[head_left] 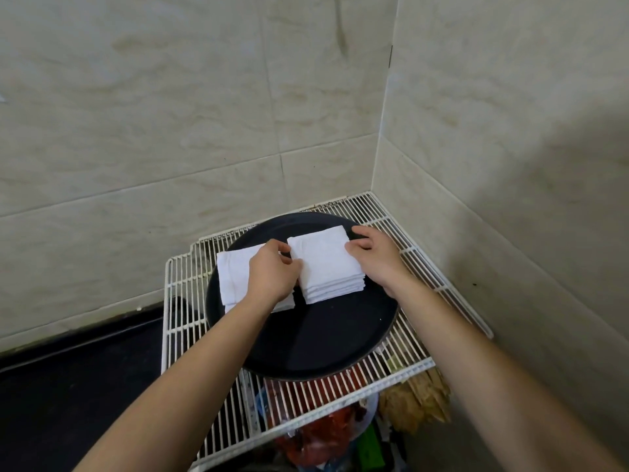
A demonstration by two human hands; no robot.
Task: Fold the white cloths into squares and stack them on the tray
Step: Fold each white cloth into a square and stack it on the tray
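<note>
- Currently the stack of folded cloths [328,267] is sitting on the far half of the black tray [323,338], which is resting on a white wire rack [185,301] in a tiled corner.
- Left hand [272,272] is pinching the stack's left edge with curled fingers. Right hand [374,260] is gripping the right edge the same way.
- Second folded cloth [235,277] is lying just left of the stack, partly hidden under the left hand. Can't tell if the two are touching.
- Cloths are looking light, soft and terry-like, so the stack is likely sagging or shearing if lifted from one side.
- Layers are fanning slightly at the near edge, so they're not locked together.
- Best hold, I'm judging: squeezing two opposite edges through all layers, keeping it low and flat.
- Tray surface is looking smooth, so the stack is probably sliding easily if nudged.
</note>
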